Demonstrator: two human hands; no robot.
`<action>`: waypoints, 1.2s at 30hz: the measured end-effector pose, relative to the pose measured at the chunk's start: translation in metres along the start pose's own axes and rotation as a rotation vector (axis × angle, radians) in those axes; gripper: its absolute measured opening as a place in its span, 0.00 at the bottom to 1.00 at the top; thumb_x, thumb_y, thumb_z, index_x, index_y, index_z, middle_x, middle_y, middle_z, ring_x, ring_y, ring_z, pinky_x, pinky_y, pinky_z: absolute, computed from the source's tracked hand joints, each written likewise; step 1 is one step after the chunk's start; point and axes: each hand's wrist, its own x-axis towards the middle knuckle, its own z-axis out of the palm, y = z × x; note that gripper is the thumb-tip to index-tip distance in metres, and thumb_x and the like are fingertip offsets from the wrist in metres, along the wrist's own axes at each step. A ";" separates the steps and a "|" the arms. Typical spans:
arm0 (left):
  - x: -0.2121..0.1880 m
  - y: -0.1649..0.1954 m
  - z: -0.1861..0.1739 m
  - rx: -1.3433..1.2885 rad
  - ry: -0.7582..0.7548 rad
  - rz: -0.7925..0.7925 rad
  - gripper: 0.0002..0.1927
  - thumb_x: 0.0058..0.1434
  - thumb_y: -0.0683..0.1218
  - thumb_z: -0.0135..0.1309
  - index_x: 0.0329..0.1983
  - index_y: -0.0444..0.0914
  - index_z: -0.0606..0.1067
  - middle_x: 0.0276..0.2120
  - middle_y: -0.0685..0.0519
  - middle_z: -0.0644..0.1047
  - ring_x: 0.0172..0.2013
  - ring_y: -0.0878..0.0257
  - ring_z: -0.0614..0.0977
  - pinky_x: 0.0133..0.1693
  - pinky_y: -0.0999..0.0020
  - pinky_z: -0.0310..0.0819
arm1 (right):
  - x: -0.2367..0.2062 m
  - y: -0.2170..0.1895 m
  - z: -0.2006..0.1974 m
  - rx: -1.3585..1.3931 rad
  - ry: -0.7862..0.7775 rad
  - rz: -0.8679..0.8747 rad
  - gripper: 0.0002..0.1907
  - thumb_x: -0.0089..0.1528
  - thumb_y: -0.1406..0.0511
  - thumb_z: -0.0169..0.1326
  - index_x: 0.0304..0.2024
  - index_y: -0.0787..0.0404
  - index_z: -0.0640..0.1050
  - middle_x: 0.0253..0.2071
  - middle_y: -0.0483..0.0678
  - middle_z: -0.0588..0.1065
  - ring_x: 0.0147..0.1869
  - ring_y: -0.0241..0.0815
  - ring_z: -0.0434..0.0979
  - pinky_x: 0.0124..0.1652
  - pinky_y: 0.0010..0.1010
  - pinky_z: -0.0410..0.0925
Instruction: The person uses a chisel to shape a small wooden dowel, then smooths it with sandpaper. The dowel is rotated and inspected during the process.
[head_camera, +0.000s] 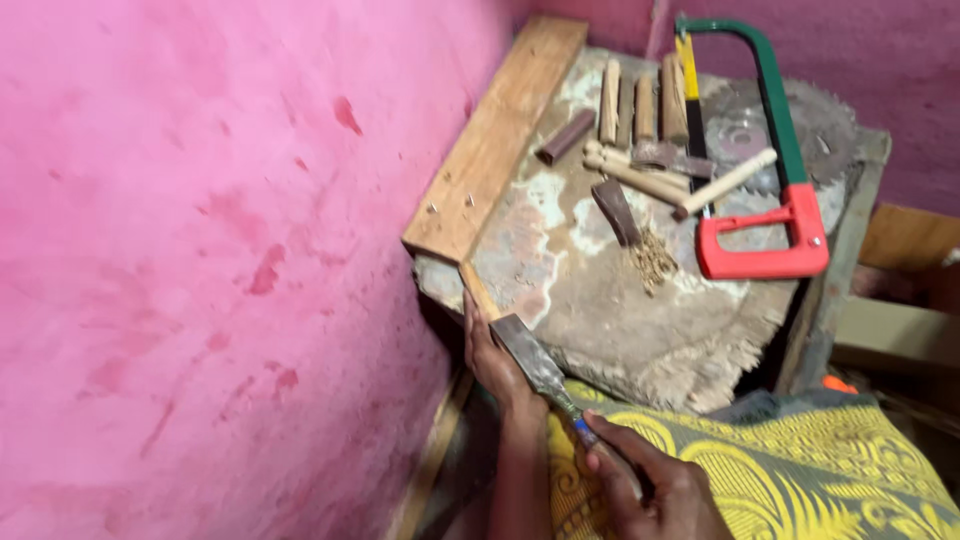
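Fingers (625, 470) clenched round file (535, 365) handle.

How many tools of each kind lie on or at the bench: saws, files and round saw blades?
Hacksaw: 1
File, held by both hands: 1
Round saw blade: 1
Total: 3

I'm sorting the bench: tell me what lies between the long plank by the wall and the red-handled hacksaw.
In the head view, short wooden pegs, dark wood offcuts and a small sawdust pile lie between the plank and hacksaw.
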 end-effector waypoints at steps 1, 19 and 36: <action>0.002 0.003 0.003 0.008 0.017 -0.017 0.26 0.70 0.45 0.39 0.70 0.34 0.67 0.69 0.47 0.69 0.65 0.55 0.73 0.64 0.60 0.64 | 0.001 -0.002 0.000 0.012 0.011 -0.028 0.22 0.61 0.58 0.60 0.58 0.49 0.82 0.37 0.51 0.85 0.38 0.44 0.86 0.41 0.36 0.77; -0.010 0.012 0.007 0.228 0.106 -0.098 0.25 0.71 0.47 0.38 0.69 0.38 0.69 0.69 0.49 0.69 0.66 0.57 0.71 0.66 0.62 0.60 | 0.022 -0.021 0.006 0.093 0.030 -0.189 0.19 0.61 0.61 0.57 0.54 0.59 0.81 0.47 0.57 0.83 0.53 0.49 0.84 0.51 0.34 0.74; -0.021 0.038 0.016 0.105 0.189 -0.350 0.27 0.77 0.48 0.41 0.79 0.42 0.69 0.61 0.12 0.48 0.43 0.38 0.52 0.45 0.49 0.42 | 0.007 -0.015 -0.012 0.477 -0.155 0.324 0.21 0.66 0.61 0.57 0.62 0.50 0.80 0.18 0.49 0.69 0.16 0.39 0.58 0.17 0.33 0.52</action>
